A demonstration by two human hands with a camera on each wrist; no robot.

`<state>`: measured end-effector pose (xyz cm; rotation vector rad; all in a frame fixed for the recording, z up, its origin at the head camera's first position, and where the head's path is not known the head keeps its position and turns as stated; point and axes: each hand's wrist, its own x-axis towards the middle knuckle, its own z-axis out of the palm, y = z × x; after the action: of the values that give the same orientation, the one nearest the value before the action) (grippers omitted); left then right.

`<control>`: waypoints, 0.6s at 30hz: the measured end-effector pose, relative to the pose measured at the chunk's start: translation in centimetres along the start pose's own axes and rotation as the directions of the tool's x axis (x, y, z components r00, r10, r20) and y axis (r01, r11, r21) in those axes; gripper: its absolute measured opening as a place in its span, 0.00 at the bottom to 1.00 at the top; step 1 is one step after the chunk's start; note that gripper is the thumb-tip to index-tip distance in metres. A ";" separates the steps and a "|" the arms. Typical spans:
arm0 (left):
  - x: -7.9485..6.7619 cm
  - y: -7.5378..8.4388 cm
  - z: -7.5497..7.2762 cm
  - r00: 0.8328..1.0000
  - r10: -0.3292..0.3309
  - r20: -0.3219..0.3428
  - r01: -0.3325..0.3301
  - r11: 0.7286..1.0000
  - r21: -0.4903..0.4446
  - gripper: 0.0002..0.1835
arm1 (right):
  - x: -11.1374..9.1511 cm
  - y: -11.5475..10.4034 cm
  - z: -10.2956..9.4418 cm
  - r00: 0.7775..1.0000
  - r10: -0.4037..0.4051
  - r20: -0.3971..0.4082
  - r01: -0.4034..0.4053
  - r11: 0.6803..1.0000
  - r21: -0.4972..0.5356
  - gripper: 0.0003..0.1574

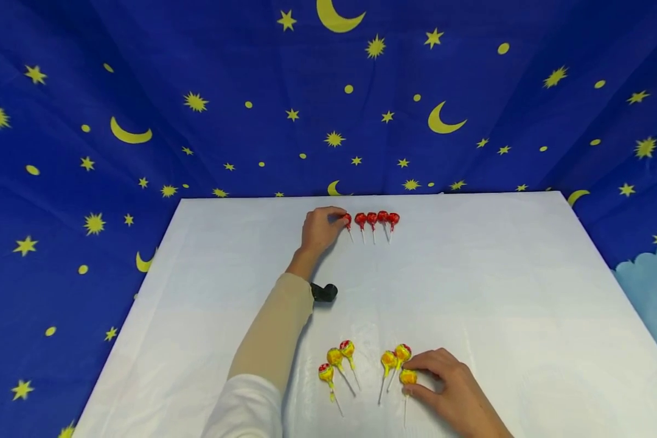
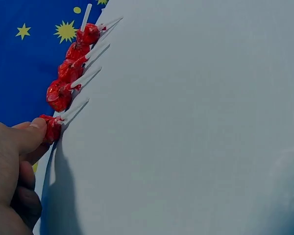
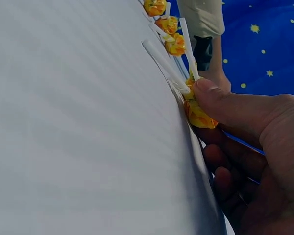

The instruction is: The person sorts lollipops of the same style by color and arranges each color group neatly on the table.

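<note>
At the far end of the table, my left hand (image 1: 321, 229) pinches the leftmost red lollipop (image 1: 348, 220) by its wrapped head. To its right, several more red lollipops (image 1: 372, 219) form a row, sticks pointing toward me. My right hand (image 1: 453, 389), near the front, holds a yellow lollipop (image 1: 408, 377) between thumb and fingers, its white stick toward me. Just left of that one lie two yellow lollipops (image 1: 389, 360), close together. Farther left are three yellow lollipops (image 1: 335, 358) in a slanting line. The right wrist view shows the thumb on the held lollipop's wrapper (image 3: 200, 115).
A white cloth covers the table (image 1: 498, 274). Behind and beside it hangs a blue curtain (image 1: 285, 140) with yellow stars and moons. My left sleeve (image 1: 274, 334) stretches across the table, left of the yellow lollipops, with a black strap (image 1: 325, 292) at the wrist.
</note>
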<state>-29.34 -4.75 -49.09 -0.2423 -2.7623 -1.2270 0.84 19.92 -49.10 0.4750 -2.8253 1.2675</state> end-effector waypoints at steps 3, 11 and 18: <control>-0.1 0.0 0.2 1.000 -0.001 -0.006 0.001 1.000 -0.015 0.09 | -0.1 0.0 0.1 1.000 0.005 0.002 -0.005 1.000 0.011 0.18; -0.1 -0.1 0.5 1.000 0.029 0.009 -0.028 0.998 -0.048 0.09 | 0.0 -0.2 0.3 0.999 -0.023 -0.027 0.023 1.000 0.011 0.19; 0.1 0.1 -0.3 1.000 0.013 0.008 -0.012 0.994 -0.112 0.15 | 0.2 -0.4 0.0 0.999 0.012 -0.036 -0.012 1.000 -0.002 0.21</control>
<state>-29.43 -4.94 -48.78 -0.2742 -2.6983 -1.3825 0.75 19.55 -48.79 0.4314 -2.8042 1.2622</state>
